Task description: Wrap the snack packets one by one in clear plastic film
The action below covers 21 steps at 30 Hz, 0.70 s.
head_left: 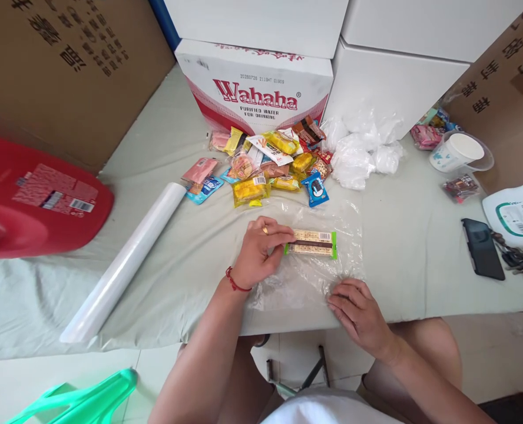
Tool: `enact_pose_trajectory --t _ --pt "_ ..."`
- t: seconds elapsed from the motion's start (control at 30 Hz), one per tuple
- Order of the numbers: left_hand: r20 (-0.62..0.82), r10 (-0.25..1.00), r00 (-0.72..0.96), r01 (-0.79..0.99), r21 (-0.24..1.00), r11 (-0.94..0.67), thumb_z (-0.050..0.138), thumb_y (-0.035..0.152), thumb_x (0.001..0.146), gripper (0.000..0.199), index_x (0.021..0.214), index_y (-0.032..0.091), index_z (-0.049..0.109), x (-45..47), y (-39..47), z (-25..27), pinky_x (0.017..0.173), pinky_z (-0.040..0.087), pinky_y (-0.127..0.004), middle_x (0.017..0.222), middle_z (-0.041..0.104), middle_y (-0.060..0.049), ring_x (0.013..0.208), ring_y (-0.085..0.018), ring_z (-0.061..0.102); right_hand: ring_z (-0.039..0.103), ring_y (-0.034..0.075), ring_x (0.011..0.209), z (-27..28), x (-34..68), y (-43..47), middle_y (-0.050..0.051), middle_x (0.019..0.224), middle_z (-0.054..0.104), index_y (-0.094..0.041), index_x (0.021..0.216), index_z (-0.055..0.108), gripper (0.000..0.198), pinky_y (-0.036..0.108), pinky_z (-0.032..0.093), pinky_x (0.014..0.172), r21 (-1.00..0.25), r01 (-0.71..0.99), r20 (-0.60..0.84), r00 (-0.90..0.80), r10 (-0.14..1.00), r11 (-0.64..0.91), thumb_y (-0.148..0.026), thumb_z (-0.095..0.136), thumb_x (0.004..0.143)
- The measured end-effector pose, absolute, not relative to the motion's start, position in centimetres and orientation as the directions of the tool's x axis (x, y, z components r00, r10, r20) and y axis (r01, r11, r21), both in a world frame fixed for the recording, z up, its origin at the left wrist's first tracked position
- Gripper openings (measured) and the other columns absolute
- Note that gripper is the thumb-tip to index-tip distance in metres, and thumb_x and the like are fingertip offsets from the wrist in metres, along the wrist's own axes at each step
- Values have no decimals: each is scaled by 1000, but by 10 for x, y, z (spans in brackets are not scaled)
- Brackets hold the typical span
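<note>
A flat snack bar in a cream wrapper with green ends (312,242) lies on a sheet of clear plastic film (297,285). My left hand (261,247) has its fingers and thumb closed around the bar's left end. At the sheet's lower right corner, my right hand (356,309) has its fingers drawn together on the film edge; the fingertips are partly hidden. Just beyond the sheet is a pile of wrapped snacks, among them a yellow packet (250,189) and a blue packet (315,189).
A roll of plastic film (124,262) lies slantwise on the left, near a red jug (40,194). Behind the snacks stands a Wahaha carton (261,88), with white plastic bundles (354,159) beside it. At right are a paper cup (456,154), a phone (482,248) and a white bottle (517,215).
</note>
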<state>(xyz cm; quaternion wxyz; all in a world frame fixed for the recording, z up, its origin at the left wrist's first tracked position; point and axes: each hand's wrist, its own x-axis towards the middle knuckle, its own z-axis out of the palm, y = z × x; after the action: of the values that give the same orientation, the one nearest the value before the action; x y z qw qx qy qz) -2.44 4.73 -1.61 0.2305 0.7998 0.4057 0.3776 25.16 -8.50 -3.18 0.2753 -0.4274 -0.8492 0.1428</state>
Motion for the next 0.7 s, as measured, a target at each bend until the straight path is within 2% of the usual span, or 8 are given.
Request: enact_pose_trajectory --t 0.1,0.2,0.4,0.53,0.6,0.7 --pt "337 821 460 499 668 -553 55 12 84 30 94 26 79 -26 48 -22 87 43 -45 108 81 -2 101 -24 63 58 23 107 -18 251 -71 8 105 66 -21 109 67 23 42 55 93 -519 635 365 -440 820 572 -6 61 93" --pt "306 842 444 507 689 -518 54 12 85 30 97 25 78 -30 47 -24 94 42 -48 111 81 -3 108 -24 67 61 22 106 7 249 -45 8 110 64 -22 104 69 16 38 55 90 -593 629 310 -399 863 503 -13 59 95" --pt "237 848 473 447 765 -463 46 8 81 38 97 25 76 -43 50 -20 108 43 -48 116 79 -2 115 -23 69 64 16 85 35 247 29 5 96 66 -22 94 71 15 27 51 75 -743 591 123 -343 931 316 -29 59 98" --pt "201 828 523 435 773 -462 43 2 72 42 90 24 74 -58 54 -20 114 43 -48 123 77 -2 124 -23 63 55 13 66 26 245 64 1 79 65 -20 85 69 23 26 43 60 -784 619 -114 -228 967 54 -39 60 92" --pt "136 815 563 479 750 -456 43 0 67 44 89 24 73 -68 52 -19 120 36 -53 128 74 -2 132 -24 58 51 13 61 20 244 73 0 74 64 -19 84 68 25 26 39 58 -780 624 -199 -187 962 -40 -43 60 88" --pt "18 779 627 535 717 -447 47 2 62 48 98 24 71 -81 46 -16 127 20 -61 142 66 -3 145 -27 46 49 13 60 12 242 78 0 72 64 -19 82 68 26 26 36 57 -775 627 -233 -163 959 -82 -43 60 84"
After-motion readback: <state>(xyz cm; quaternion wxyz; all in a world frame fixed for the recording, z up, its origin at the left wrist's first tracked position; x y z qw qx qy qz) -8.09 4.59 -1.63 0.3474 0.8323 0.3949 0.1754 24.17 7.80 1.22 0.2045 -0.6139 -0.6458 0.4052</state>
